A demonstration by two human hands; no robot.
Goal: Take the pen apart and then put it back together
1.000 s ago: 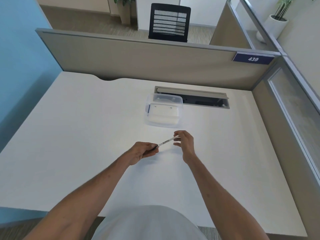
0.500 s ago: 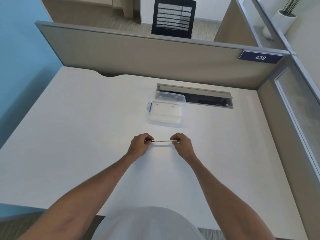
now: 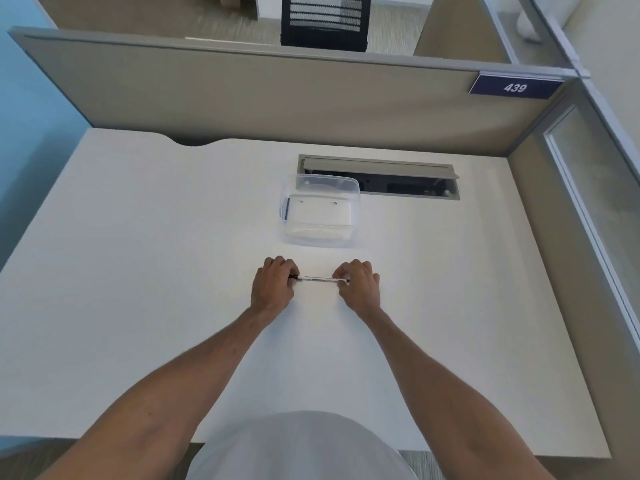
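A slim pen [image 3: 320, 279] with a clear barrel and a dark left end lies level between my hands, just above the white desk [image 3: 138, 271]. My left hand [image 3: 273, 287] is closed around the dark end. The fingers of my right hand [image 3: 358, 284] pinch the other end. Both tips of the pen are hidden inside my fingers.
A clear plastic box [image 3: 320, 209] stands beyond my hands, with a dark thin object against its left wall. Behind it is an open cable slot [image 3: 381, 178] in the desk. Grey partitions [image 3: 277, 98] close off the back and right sides.
The pen went from tilted, right end up, to level. Both hands closed more firmly on its ends and sit slightly farther forward on the desk.
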